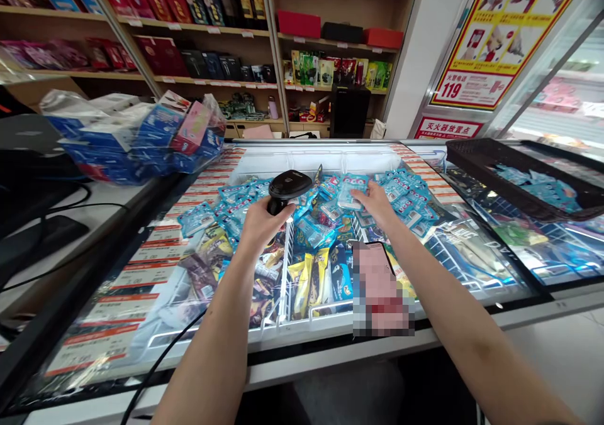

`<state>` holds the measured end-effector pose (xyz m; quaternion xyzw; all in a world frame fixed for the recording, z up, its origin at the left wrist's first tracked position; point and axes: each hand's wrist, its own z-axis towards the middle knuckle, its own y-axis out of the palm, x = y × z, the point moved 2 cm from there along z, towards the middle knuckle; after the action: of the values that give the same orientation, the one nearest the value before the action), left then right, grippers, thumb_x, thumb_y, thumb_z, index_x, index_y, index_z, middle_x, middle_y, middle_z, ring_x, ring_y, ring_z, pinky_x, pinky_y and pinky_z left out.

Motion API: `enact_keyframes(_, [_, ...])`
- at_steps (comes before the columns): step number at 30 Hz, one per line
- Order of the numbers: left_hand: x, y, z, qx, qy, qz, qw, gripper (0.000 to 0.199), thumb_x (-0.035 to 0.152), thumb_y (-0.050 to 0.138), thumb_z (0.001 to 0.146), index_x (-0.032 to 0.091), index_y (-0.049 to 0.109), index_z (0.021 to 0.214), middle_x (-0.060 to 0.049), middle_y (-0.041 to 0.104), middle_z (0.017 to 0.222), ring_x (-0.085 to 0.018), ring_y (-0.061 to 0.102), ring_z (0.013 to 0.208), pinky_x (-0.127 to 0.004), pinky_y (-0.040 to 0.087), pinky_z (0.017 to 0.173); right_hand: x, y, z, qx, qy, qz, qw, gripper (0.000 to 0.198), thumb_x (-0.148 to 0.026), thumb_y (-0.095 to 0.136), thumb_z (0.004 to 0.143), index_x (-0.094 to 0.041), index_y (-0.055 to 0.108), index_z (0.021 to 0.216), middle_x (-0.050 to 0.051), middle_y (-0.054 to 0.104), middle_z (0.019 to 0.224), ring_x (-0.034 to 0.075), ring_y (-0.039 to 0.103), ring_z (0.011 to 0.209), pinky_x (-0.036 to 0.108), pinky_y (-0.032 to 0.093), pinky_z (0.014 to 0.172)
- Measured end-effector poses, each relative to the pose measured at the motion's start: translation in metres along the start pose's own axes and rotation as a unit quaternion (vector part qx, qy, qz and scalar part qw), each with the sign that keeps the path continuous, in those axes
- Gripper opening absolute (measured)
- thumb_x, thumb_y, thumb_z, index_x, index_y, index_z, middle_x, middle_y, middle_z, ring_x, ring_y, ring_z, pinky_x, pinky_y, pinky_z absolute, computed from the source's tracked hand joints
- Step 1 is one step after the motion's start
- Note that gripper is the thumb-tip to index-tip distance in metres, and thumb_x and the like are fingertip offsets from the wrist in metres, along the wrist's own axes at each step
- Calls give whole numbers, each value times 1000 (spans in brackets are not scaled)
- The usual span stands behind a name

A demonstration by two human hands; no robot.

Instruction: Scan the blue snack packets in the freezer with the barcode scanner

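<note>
My left hand (267,224) is wrapped round the handle of a black barcode scanner (290,185), its head raised over the glass top of a freezer. To its right, my right hand (375,204) grips a light-blue packet (352,191) by its lower right edge. Many similar blue packets (410,198) lie in loose piles on the glass, left and right of my hands. A phone (377,280), partly blurred out, lies near the front edge, left of my right forearm. Under the glass, wrapped ice creams (311,280) sit in white wire baskets.
Blue and white boxes in plastic wrap (141,136) stand on the counter at left, near black cables. A dark basket (528,180) with more blue packets is at right. Shelves (212,29) of bottles and boxes line the back. The scanner's cable (165,349) crosses the front left glass.
</note>
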<state>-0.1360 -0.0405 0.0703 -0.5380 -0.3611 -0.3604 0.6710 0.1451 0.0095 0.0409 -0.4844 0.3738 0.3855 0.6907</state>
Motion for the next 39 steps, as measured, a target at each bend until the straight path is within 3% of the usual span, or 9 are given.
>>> enact_keyframes(4, [-2, 7, 0, -31, 6, 30, 999, 40, 54, 69, 70, 16, 64, 84, 0, 59, 53, -17, 59, 48, -24, 41, 44, 18, -8, -4, 15, 93, 147, 985, 40, -41, 75, 69, -21, 51, 94, -6, 51, 67, 16, 61, 51, 30, 50, 49])
enact_keyframes(10, [-7, 12, 3, -70, 25, 86, 994, 44, 58, 67, 72, 17, 65, 87, 0, 62, 56, -19, 61, 50, -24, 40, 44, 23, -7, -5, 2, 102, 252, 962, 36, -43, 70, 76, -22, 49, 95, -9, 41, 62, 19, 71, 61, 23, 53, 50])
enact_keyframes(14, [-1, 14, -1, -97, 37, 104, 989, 44, 59, 65, 75, 17, 65, 87, 0, 61, 53, -18, 59, 48, -25, 40, 45, 23, -7, -5, 1, 114, 304, 946, 30, -35, 68, 78, -23, 46, 93, -9, 43, 63, 16, 72, 64, 25, 60, 61])
enact_keyframes(19, [5, 16, -4, -120, 38, 91, 988, 44, 58, 66, 74, 16, 65, 88, 0, 61, 55, -17, 59, 50, -25, 41, 46, 26, -7, -4, 28, 140, 315, 938, 32, -33, 66, 81, -23, 46, 104, -5, 55, 74, 15, 72, 68, 30, 64, 70])
enact_keyframes(30, [15, 19, -12, -170, 33, 60, 983, 46, 57, 70, 71, 16, 65, 90, 0, 60, 55, -16, 56, 47, -25, 40, 45, 24, -1, -6, 34, 100, 335, 936, 29, -34, 65, 84, -24, 42, 98, -5, 54, 80, 10, 62, 66, 41, 65, 81])
enact_keyframes(39, [15, 21, -13, -188, 33, 64, 980, 47, 61, 70, 71, 17, 64, 89, 1, 58, 56, -15, 56, 48, -24, 39, 45, 32, 3, -4, 24, 71, 336, 939, 33, -41, 65, 83, -24, 43, 101, -5, 55, 83, 8, 61, 60, 40, 64, 78])
